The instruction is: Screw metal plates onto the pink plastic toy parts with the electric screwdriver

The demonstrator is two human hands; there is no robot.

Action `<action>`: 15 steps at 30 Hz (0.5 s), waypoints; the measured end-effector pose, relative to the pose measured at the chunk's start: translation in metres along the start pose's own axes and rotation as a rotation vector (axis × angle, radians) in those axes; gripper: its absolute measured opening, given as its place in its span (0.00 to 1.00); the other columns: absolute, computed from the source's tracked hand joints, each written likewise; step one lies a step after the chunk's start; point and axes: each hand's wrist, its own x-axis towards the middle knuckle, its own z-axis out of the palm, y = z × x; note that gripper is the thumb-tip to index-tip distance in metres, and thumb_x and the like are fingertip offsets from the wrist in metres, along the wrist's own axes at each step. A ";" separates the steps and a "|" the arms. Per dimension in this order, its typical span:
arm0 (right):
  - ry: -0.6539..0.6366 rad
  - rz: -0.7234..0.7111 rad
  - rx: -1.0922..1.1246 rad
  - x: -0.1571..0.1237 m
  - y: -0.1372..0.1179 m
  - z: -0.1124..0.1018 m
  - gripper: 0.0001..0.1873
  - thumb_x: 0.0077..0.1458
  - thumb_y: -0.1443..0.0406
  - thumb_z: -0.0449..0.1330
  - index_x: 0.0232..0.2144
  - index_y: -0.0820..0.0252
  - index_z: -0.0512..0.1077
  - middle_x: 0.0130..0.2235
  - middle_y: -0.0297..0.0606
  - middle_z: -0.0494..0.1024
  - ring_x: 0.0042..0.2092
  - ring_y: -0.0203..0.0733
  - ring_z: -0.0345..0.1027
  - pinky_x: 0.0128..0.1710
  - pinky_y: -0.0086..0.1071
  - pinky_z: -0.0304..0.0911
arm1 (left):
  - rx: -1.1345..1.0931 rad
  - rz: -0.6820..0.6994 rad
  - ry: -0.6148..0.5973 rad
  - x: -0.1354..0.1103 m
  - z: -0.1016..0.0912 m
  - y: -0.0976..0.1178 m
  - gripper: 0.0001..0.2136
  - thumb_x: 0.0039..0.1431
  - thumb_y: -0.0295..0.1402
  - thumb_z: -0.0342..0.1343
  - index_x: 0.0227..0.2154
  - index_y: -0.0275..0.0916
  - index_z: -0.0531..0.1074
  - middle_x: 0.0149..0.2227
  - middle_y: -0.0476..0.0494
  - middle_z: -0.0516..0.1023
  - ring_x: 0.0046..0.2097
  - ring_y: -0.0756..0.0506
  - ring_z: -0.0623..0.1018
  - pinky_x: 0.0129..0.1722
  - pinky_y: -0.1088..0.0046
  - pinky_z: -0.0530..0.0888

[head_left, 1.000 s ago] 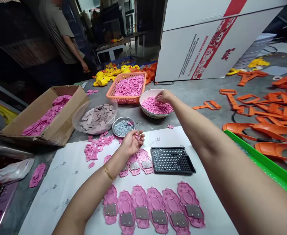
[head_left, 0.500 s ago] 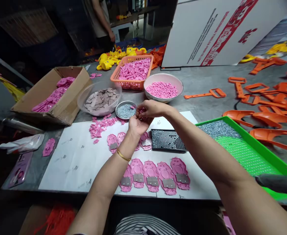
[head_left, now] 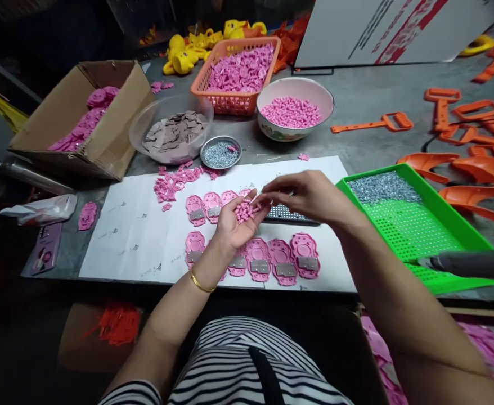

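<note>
L hand [head_left: 234, 222] lay palm-up over the white sheet [head_left: 133, 236], fingers half curled into a cup round a small heap of pink pegs [head_left: 246, 210]. R hand [head_left: 306, 197] came in from the opposite side, thumb & forefinger pressed together at the heap's far edge, apparently pinching one peg; too small to be sure it was btwn the tips. Just under the L wrist ran a row of pink plates [head_left: 272, 260] w/ grey inserts, and a 2nd row [head_left: 207, 205] sat just beyond the L fingers. A black pin tray [head_left: 287, 212] was directly beneath the R fingers. A green tray [head_left: 420, 236] w/ screws was outboard of the R forearm. Well past both hands stood the bowl [head_left: 323, 93] of more pegs, a metal dish [head_left: 220, 153] and an orange basket [head_left: 230, 101]. Risks, as a judgement: the cup was shallow & loosely held, so any tilt could've spilled pegs onto the plates or into the pin tray. A pinch at the heap's edge could've dragged neighbours off the palm or lifted two at once. The R forearm passed near the green tray's rim, so a careless sweep could've knocked it.
</note>
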 end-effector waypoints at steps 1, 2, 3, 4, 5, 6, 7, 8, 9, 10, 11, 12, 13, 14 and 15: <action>-0.013 0.005 0.010 -0.012 0.003 0.006 0.10 0.57 0.61 0.61 0.37 0.57 0.80 0.36 0.36 0.82 0.35 0.39 0.74 0.37 0.33 0.65 | 0.004 -0.014 0.012 -0.006 -0.003 -0.004 0.15 0.68 0.27 0.41 0.43 0.28 0.72 0.33 0.38 0.78 0.37 0.46 0.80 0.43 0.68 0.78; -0.025 0.010 0.009 -0.023 0.006 0.012 0.11 0.57 0.60 0.61 0.38 0.57 0.80 0.38 0.37 0.82 0.36 0.39 0.74 0.38 0.33 0.65 | 0.007 -0.031 0.025 -0.012 -0.005 -0.008 0.16 0.68 0.27 0.41 0.46 0.27 0.72 0.33 0.38 0.78 0.36 0.47 0.79 0.42 0.70 0.78; -0.031 0.016 -0.006 -0.033 0.007 0.019 0.11 0.57 0.59 0.61 0.39 0.57 0.80 0.39 0.37 0.81 0.36 0.39 0.73 0.38 0.33 0.64 | 0.008 -0.045 0.033 -0.017 -0.007 -0.012 0.16 0.69 0.27 0.40 0.49 0.27 0.71 0.34 0.38 0.78 0.36 0.48 0.79 0.40 0.72 0.78; -0.035 0.026 -0.038 -0.040 0.008 0.025 0.12 0.58 0.59 0.62 0.40 0.57 0.80 0.39 0.38 0.81 0.36 0.39 0.72 0.38 0.33 0.63 | 0.008 -0.058 0.039 -0.020 -0.009 -0.016 0.17 0.69 0.26 0.40 0.50 0.27 0.71 0.34 0.39 0.78 0.36 0.48 0.79 0.39 0.73 0.77; -0.041 0.041 -0.082 -0.046 0.008 0.030 0.12 0.58 0.59 0.62 0.41 0.57 0.79 0.40 0.38 0.80 0.35 0.39 0.71 0.37 0.33 0.62 | 0.007 -0.065 0.046 -0.023 -0.010 -0.020 0.17 0.69 0.26 0.40 0.51 0.28 0.71 0.35 0.39 0.79 0.36 0.48 0.79 0.37 0.75 0.77; -0.051 0.062 -0.135 -0.050 0.008 0.034 0.12 0.58 0.59 0.62 0.41 0.57 0.79 0.39 0.39 0.80 0.35 0.39 0.70 0.36 0.33 0.61 | 0.008 -0.070 0.055 -0.026 -0.011 -0.024 0.17 0.69 0.26 0.41 0.51 0.28 0.71 0.36 0.39 0.79 0.37 0.49 0.79 0.37 0.75 0.76; -0.064 0.085 -0.186 -0.053 0.008 0.037 0.11 0.59 0.59 0.62 0.41 0.57 0.79 0.38 0.39 0.79 0.35 0.39 0.70 0.35 0.33 0.60 | 0.011 -0.071 0.069 -0.028 -0.012 -0.029 0.16 0.69 0.26 0.41 0.50 0.29 0.72 0.36 0.40 0.79 0.36 0.49 0.79 0.37 0.76 0.76; -0.080 0.104 -0.225 -0.055 0.007 0.038 0.10 0.59 0.60 0.61 0.40 0.57 0.79 0.37 0.39 0.79 0.34 0.40 0.69 0.35 0.33 0.59 | 0.015 -0.074 0.086 -0.029 -0.013 -0.032 0.16 0.68 0.26 0.41 0.48 0.29 0.73 0.36 0.40 0.79 0.36 0.49 0.79 0.38 0.75 0.77; -0.098 0.115 -0.247 -0.056 0.007 0.039 0.09 0.59 0.62 0.61 0.39 0.58 0.79 0.36 0.39 0.78 0.34 0.40 0.70 0.35 0.33 0.59 | 0.021 -0.082 0.103 -0.031 -0.013 -0.035 0.15 0.68 0.26 0.42 0.47 0.29 0.73 0.36 0.41 0.79 0.36 0.50 0.78 0.38 0.75 0.77; -0.114 0.115 -0.252 -0.059 0.007 0.038 0.08 0.60 0.63 0.60 0.38 0.59 0.78 0.35 0.39 0.78 0.34 0.41 0.70 0.35 0.34 0.59 | 0.027 -0.092 0.119 -0.033 -0.014 -0.038 0.15 0.68 0.26 0.42 0.44 0.29 0.74 0.36 0.41 0.78 0.35 0.50 0.78 0.39 0.75 0.77; -0.117 0.105 -0.235 -0.061 0.006 0.037 0.08 0.60 0.64 0.59 0.36 0.59 0.78 0.35 0.39 0.78 0.35 0.41 0.70 0.35 0.34 0.60 | 0.030 -0.099 0.130 -0.035 -0.014 -0.040 0.14 0.69 0.25 0.41 0.42 0.29 0.74 0.35 0.41 0.78 0.35 0.49 0.78 0.39 0.74 0.77; -0.108 0.090 -0.192 -0.065 0.006 0.035 0.08 0.60 0.64 0.59 0.36 0.59 0.78 0.35 0.39 0.78 0.36 0.41 0.71 0.36 0.34 0.61 | 0.031 -0.105 0.138 -0.036 -0.013 -0.041 0.14 0.69 0.26 0.41 0.40 0.29 0.74 0.35 0.41 0.78 0.36 0.49 0.79 0.40 0.73 0.78; -0.086 0.080 -0.123 -0.070 0.005 0.033 0.08 0.60 0.64 0.58 0.36 0.59 0.77 0.36 0.39 0.79 0.36 0.40 0.71 0.36 0.33 0.62 | 0.031 -0.107 0.143 -0.038 -0.013 -0.042 0.14 0.69 0.26 0.41 0.38 0.29 0.73 0.34 0.41 0.77 0.36 0.49 0.79 0.41 0.72 0.78; -0.052 0.086 -0.029 -0.076 0.004 0.030 0.08 0.61 0.62 0.58 0.36 0.58 0.77 0.36 0.39 0.79 0.35 0.39 0.71 0.35 0.33 0.64 | 0.035 -0.111 0.147 -0.039 -0.013 -0.043 0.14 0.70 0.26 0.42 0.35 0.30 0.72 0.34 0.40 0.77 0.37 0.48 0.79 0.41 0.71 0.79; -0.003 0.109 0.084 -0.082 0.004 0.028 0.09 0.61 0.60 0.58 0.37 0.58 0.76 0.36 0.38 0.79 0.33 0.37 0.70 0.32 0.31 0.64 | 0.043 -0.117 0.153 -0.040 -0.013 -0.043 0.14 0.70 0.27 0.42 0.33 0.31 0.71 0.34 0.40 0.77 0.38 0.48 0.80 0.42 0.71 0.79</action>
